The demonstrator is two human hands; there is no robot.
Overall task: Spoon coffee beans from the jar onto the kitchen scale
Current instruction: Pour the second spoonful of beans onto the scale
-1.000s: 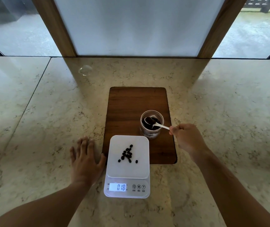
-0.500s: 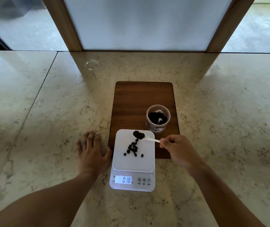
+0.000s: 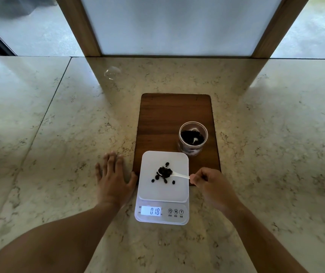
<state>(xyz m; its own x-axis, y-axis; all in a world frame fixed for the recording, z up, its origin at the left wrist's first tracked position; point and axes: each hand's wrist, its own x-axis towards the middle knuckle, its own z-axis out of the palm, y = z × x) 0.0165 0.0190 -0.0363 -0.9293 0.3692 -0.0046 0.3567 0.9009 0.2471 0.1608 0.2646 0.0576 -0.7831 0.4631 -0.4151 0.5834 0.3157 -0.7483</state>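
From the head view, the right hand (image 3: 212, 186) pinches a loaded white spoon (image 3: 169, 173) over the scale (image 3: 163, 186), where a few coffee beans (image 3: 164, 179) already lie, the jar (image 3: 192, 137) behind still holds plenty, and the left hand (image 3: 114, 180) rests with fingers spread flat on the bench (image 3: 59, 154).

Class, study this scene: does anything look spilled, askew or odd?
Nothing is spilled. Loose dark coffee beans lie only on the white kitchen scale. The one oddity: a small clear bubble-like object sits alone on the marble counter.
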